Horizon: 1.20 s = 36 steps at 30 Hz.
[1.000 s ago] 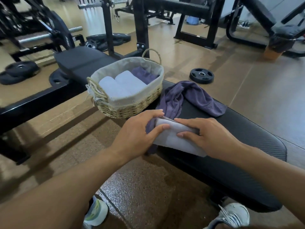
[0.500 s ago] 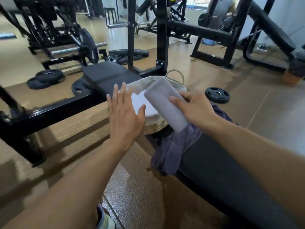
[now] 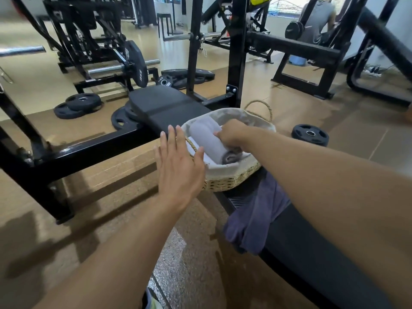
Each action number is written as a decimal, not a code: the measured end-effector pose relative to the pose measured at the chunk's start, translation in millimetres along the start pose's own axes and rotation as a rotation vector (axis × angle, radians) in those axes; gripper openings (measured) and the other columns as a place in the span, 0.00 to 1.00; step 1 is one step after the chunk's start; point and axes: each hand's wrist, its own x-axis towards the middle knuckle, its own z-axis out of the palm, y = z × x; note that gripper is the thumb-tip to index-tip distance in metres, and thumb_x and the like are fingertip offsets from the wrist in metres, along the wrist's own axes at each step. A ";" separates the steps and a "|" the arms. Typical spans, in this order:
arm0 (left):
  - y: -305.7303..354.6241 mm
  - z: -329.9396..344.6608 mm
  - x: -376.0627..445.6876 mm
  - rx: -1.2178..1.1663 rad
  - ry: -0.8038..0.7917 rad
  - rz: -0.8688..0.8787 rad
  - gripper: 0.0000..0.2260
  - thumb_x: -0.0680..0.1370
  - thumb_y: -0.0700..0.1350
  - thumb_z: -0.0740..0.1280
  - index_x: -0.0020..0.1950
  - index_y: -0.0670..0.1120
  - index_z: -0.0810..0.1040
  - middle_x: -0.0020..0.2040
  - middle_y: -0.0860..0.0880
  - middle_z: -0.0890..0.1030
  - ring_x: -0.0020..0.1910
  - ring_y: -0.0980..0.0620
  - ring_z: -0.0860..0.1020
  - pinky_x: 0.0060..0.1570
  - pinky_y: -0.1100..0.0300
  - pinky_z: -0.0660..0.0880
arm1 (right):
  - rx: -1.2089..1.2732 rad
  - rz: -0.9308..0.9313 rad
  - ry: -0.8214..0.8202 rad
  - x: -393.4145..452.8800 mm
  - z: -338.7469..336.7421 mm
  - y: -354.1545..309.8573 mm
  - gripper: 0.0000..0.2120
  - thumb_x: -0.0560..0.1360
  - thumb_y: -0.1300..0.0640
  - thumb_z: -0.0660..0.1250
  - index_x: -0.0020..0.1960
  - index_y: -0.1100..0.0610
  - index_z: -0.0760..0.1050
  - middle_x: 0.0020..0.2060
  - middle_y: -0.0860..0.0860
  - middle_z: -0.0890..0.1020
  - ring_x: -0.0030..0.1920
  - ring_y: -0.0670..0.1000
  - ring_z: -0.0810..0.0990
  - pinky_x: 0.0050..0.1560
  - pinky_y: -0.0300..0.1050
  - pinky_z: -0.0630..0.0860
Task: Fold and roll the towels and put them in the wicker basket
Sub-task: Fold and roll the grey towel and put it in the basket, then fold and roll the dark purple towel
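Basket (image 3: 231, 182): sitting at the end of the counter (image 3: 312, 246), its woven wall reaching the counter's left edge; a pale liner is folding over the rim, and a loop handle is standing at the far side.
Grey roll (image 3: 208, 142): lying inside the basket along its left half, spiral end facing the camera, on top of white towels whose edges are showing beneath it.
Right hand (image 3: 230, 133): reaching over the basket's near rim and gripping the grey roll from its right side, fingers curled down around it.
Left hand (image 3: 178, 168): hovering just outside the basket's left rim, fingers straight and spread, grasping nothing; whether the thumb is touching the rim cannot be told.
Purple towel (image 3: 256, 221): lying unfolded on the counter just in front of the basket, draping over the counter's left edge toward the floor.
Open room: bare floor is lying left of the basket; a black frame bar (image 3: 89, 148) is running behind that gap.
Weight plate (image 3: 310, 134): lying on the floor right of the basket, well apart.
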 end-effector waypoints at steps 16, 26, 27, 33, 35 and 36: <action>4.5 3.7 -2.0 -0.042 0.003 0.014 0.30 0.86 0.54 0.51 0.83 0.46 0.42 0.84 0.51 0.41 0.81 0.54 0.37 0.80 0.51 0.38 | -0.091 -0.355 0.020 8.2 12.3 0.0 0.30 0.85 0.50 0.58 0.81 0.63 0.53 0.81 0.59 0.56 0.79 0.60 0.58 0.74 0.51 0.59; 3.2 4.1 -0.4 -0.043 -0.011 0.009 0.35 0.83 0.53 0.58 0.83 0.43 0.41 0.84 0.47 0.42 0.82 0.51 0.40 0.81 0.52 0.42 | -0.151 -0.274 -0.094 4.1 39.7 -8.6 0.35 0.85 0.48 0.56 0.83 0.58 0.42 0.83 0.53 0.45 0.81 0.61 0.49 0.78 0.54 0.51; 3.8 4.0 -0.8 -0.041 -0.009 0.012 0.35 0.84 0.53 0.58 0.83 0.43 0.41 0.84 0.47 0.42 0.82 0.51 0.40 0.81 0.51 0.42 | -0.128 -0.275 -0.089 1.8 35.7 -6.8 0.35 0.84 0.46 0.56 0.83 0.57 0.42 0.83 0.53 0.47 0.81 0.60 0.49 0.78 0.54 0.51; 11.8 2.3 -4.4 -0.078 0.043 0.033 0.36 0.82 0.51 0.61 0.83 0.44 0.43 0.84 0.47 0.41 0.82 0.51 0.38 0.81 0.50 0.41 | 0.175 -0.355 0.212 -14.1 17.9 19.6 0.20 0.85 0.52 0.56 0.75 0.58 0.68 0.74 0.58 0.70 0.73 0.60 0.68 0.71 0.52 0.65; 17.6 2.6 -7.6 -0.098 0.103 0.087 0.36 0.81 0.50 0.63 0.83 0.45 0.47 0.84 0.46 0.44 0.82 0.50 0.40 0.81 0.49 0.43 | 0.292 -0.326 0.445 -24.2 15.8 45.2 0.17 0.84 0.55 0.57 0.70 0.55 0.75 0.67 0.55 0.77 0.69 0.56 0.72 0.68 0.49 0.66; 21.8 1.6 -10.2 -0.127 0.143 0.135 0.35 0.80 0.48 0.65 0.82 0.45 0.52 0.84 0.45 0.48 0.82 0.49 0.43 0.81 0.48 0.45 | 0.304 -0.305 0.541 -32.5 16.2 61.5 0.15 0.84 0.57 0.58 0.67 0.55 0.77 0.65 0.55 0.78 0.66 0.55 0.73 0.67 0.48 0.65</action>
